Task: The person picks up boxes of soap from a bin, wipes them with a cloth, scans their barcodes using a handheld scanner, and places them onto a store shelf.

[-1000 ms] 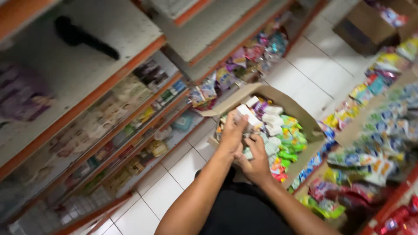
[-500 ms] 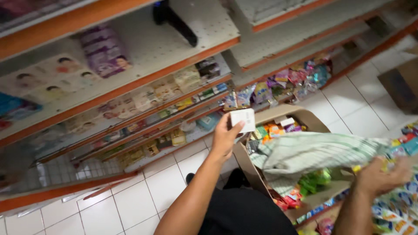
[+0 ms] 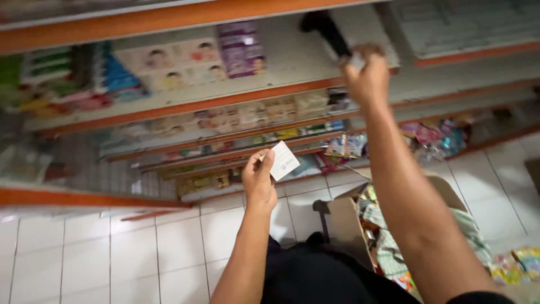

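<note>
Shelves [image 3: 236, 101] with orange edges fill the upper half of the frame, and both our hands are raised toward them. Our left hand [image 3: 260, 179], at centre frame, pinches a small white packet [image 3: 284, 160] between thumb and curled fingers; the packet tilts up to the right of the hand, in front of the lower shelf rows. Our right hand [image 3: 368, 76], at upper right of centre, is stretched up to the top shelf, its fingers bent over something at the shelf's front edge; the blur keeps us from telling what they close on, or whether they grip at all. Just behind that hand lies a dark object [image 3: 326, 31] on the white shelf board. At upper left stand pale boxes with printed pictures [image 3: 169, 59] and a purple pack [image 3: 242, 48] beside them. At lower right, behind our right forearm, an open cardboard box [image 3: 343, 222] rests on the white tiled floor [image 3: 84, 253], holding a green checked cloth [image 3: 394, 253] and colourful packets.
</note>
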